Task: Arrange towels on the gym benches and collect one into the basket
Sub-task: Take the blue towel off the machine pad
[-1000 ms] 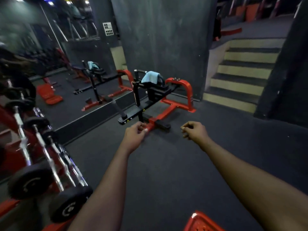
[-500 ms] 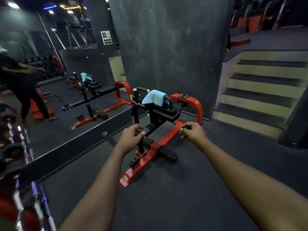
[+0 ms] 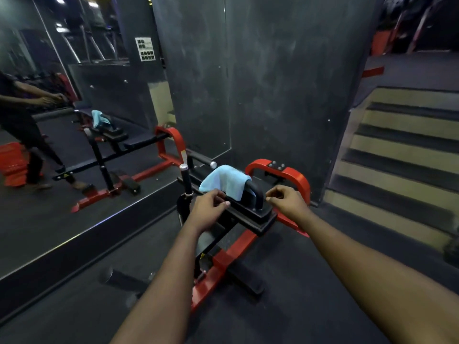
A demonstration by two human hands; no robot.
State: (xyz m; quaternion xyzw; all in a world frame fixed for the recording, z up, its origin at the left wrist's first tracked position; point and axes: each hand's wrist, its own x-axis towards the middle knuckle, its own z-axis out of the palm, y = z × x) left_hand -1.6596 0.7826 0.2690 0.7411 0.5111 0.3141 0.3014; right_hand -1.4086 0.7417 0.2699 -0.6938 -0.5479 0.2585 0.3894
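Note:
A light blue towel (image 3: 224, 180) hangs over the black padded roller of a red and black bench machine (image 3: 293, 175) in front of me. My left hand (image 3: 208, 209) hovers at the towel's near left corner, its fingers curled; whether it touches the cloth I cannot tell. To the right of the roller is my right hand (image 3: 285, 201), fingers loosely closed with nothing in them, apart from the towel. The red basket shows only as a reflection (image 3: 11, 160) in the mirror at far left.
A wall mirror (image 3: 74, 120) on the left reflects the machine, the towel and a person. A dark pillar (image 3: 285, 83) stands right behind the machine. Striped stairs (image 3: 402, 145) rise on the right. The floor (image 3: 310, 294) is dark rubber.
I have come closer to the machine. Both hands have risen from the level of its base to the towel on the roller. The dumbbell rack has left the view.

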